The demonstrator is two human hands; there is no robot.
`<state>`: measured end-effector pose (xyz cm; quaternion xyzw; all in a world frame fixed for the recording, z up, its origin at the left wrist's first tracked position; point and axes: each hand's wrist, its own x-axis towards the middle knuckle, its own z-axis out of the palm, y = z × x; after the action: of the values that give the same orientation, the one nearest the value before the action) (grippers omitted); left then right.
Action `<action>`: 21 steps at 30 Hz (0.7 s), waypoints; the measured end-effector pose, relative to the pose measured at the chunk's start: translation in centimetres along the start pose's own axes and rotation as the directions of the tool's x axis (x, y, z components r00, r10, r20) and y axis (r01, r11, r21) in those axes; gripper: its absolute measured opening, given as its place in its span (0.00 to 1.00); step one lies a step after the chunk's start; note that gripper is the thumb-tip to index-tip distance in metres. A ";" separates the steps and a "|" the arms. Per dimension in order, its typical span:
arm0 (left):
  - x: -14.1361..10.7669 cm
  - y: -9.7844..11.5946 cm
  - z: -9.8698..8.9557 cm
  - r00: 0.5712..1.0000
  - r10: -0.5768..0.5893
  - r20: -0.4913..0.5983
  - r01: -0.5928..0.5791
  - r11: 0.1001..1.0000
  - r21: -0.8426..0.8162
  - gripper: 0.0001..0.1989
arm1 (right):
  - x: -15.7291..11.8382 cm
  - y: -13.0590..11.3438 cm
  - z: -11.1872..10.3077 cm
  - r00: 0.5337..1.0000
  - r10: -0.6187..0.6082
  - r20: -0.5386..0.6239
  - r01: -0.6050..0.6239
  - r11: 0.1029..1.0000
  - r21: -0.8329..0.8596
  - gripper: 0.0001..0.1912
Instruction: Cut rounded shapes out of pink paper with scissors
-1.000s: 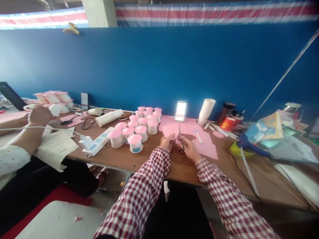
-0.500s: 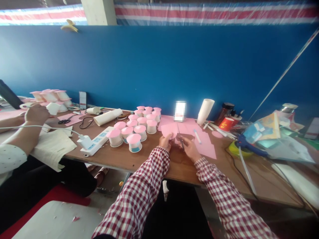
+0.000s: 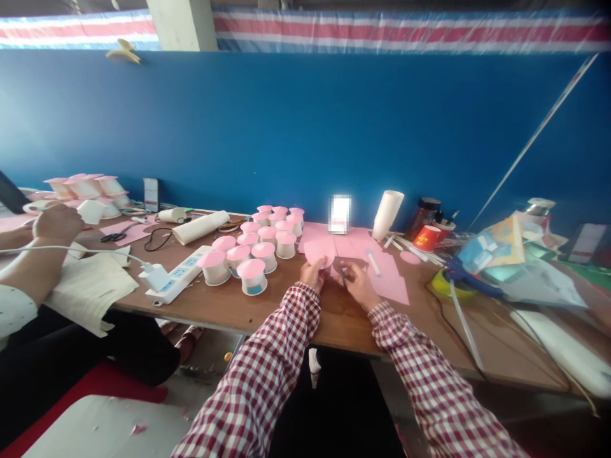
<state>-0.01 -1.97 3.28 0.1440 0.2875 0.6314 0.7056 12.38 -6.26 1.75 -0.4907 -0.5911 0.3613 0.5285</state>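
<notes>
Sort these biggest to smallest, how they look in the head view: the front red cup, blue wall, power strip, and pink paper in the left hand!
1. Blue wall
2. Power strip
3. Front red cup, pink paper: too alike to rank; the left hand hides some paper.

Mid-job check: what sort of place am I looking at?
Probably a small handicraft workshop: white cups topped with pink discs stand grouped on a long brown table, pink paper sheets lie spread out, and a co-worker's forearm shows at the same table.

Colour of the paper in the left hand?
Pink: the paper shows best in the head view.
</notes>
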 end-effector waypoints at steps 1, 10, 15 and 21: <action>0.0 0.0 0.0 1.000 0.000 0.001 0.000 1.000 -0.001 0.04 | 0.0 0.0 0.0 1.000 0.006 -0.005 -0.006 1.000 -0.002 0.25; 0.0 0.0 0.0 1.000 0.001 -0.006 -0.001 1.000 0.011 0.04 | -0.1 -0.5 0.0 1.000 -0.004 -0.012 0.003 0.999 -0.052 0.22; -0.1 0.1 0.1 1.000 0.008 0.006 -0.008 1.000 0.015 0.04 | -0.1 -0.6 0.1 1.000 0.014 -0.012 -0.014 0.999 -0.050 0.20; -0.2 0.1 0.2 1.000 0.009 -0.006 -0.009 1.000 0.018 0.04 | -0.2 -0.7 0.1 1.000 0.008 -0.004 -0.008 0.999 -0.050 0.19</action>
<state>0.01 -2.14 3.59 0.1495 0.2945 0.6324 0.7007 12.11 -6.60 2.34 -0.5068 -0.5970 0.3475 0.5158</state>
